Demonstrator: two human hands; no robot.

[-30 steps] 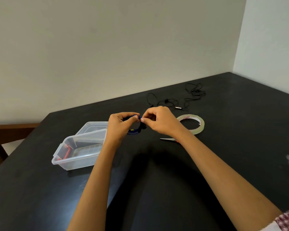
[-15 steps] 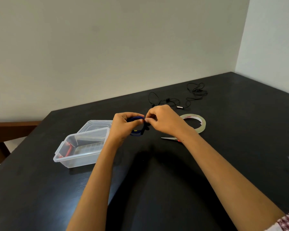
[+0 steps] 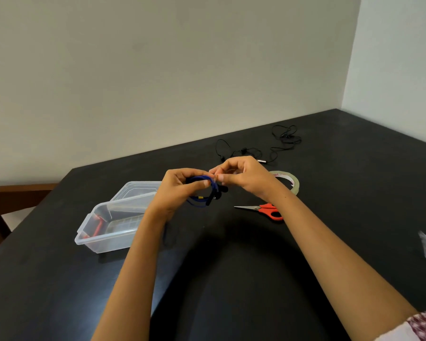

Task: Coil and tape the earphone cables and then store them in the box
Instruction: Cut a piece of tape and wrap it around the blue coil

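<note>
Blue cable coil [image 3: 202, 190] is hanging above the table [image 3: 231, 279] centre, upright, its loop running from 12 down to 6, left hand [image 3: 180, 190] clasping it, right hand [image 3: 241, 178] pinching its top, box [image 3: 113, 230] lying open at 9.

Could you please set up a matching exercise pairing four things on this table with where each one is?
Things:
1. blue earphone cable
2. black earphone cable
3. scissors
4. clear plastic box

Places:
A. loose at the table's far edge
B. left of the person's arms
C. held between both hands
D. flat on the table, just nearer than the tape roll

Pairs: 1-C, 2-A, 3-D, 4-B
</note>
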